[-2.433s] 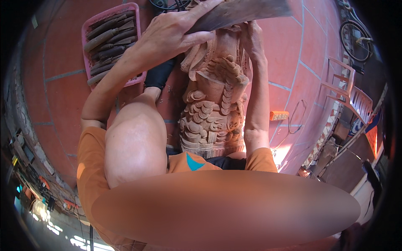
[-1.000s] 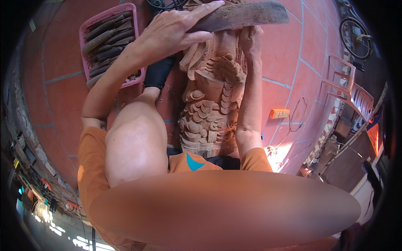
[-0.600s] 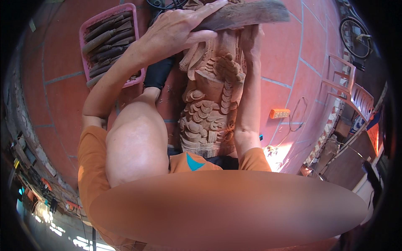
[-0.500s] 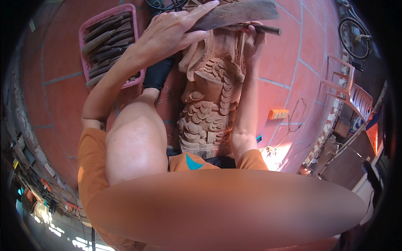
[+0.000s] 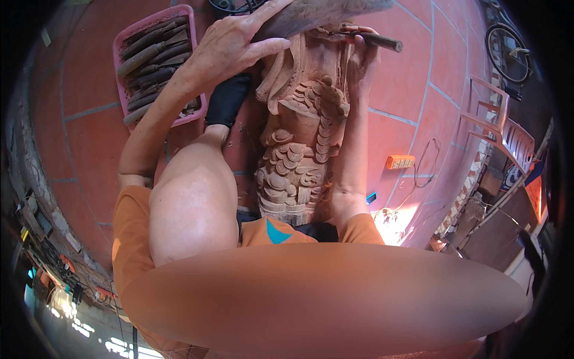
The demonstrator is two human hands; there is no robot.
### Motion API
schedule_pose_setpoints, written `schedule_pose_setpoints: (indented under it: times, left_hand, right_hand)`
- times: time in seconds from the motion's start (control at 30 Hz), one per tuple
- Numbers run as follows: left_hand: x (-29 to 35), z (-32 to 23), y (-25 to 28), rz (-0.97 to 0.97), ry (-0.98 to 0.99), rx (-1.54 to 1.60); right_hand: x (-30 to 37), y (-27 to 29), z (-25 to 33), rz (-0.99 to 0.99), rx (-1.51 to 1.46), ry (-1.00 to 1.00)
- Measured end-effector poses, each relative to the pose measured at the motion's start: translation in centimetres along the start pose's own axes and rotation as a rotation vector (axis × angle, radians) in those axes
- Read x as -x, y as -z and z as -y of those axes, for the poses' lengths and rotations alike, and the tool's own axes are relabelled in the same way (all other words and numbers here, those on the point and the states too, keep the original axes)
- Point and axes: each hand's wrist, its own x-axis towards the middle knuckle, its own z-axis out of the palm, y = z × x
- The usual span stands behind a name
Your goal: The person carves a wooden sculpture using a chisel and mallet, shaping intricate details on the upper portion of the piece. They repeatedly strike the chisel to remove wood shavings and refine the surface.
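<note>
Gripping a grey wooden bat [image 5: 323,17], the left hand [image 5: 230,45] holds it slanting over the far end of the carved wooden figure [image 5: 299,128], thumb along the near side! And just below it, the right hand [image 5: 362,63] is closed round a dark rod-like tool [image 5: 382,43], butt end jutting out to the right. The tool's other end? Lost among the far carving, so I can't tell whether it touches the wood. The figure lies lengthwise before the person, near end close to the orange shirt [image 5: 131,221], right of the bare knee [image 5: 192,197].

Here's the danger, as I judge it: bat and right-hand fingers sit very close, so a stroke slipping off that narrow butt could catch the knuckles. A tilted tool might skid and chip the raised scales [image 5: 323,134]. With no clamp visible, the figure could perhaps roll under a hard knock. Away left, the pink tray [image 5: 119,78] holds more handled tools [image 5: 156,58], safely apart from the bat.
</note>
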Motion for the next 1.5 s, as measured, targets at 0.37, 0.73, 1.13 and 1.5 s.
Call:
schedule_pose_setpoints:
  times: [0.37, 0.73, 1.13, 1.5]
  left_hand:
    - [0.2, 0.2, -0.1, -0.015, -0.088, 0.030]
    - [-0.2, -3.6, 0.9, 0.032, -0.078, 0.115]
    - [-0.9, -3.1, 0.4, -0.101, -0.248, 0.011]
    - [-0.3, -1.3, 0.5, -0.066, -0.120, -0.032]
  right_hand:
    - [-1.0, -0.8, -0.1, 0.068, 0.149, 0.018]
    - [-2.1, -0.4, -0.7, 0.105, 0.257, 0.130]
    - [-2.1, -1.1, -0.7, 0.117, 0.343, 0.230]
    - [1.3, -1.2, -2.3, -0.184, -0.141, -0.084]
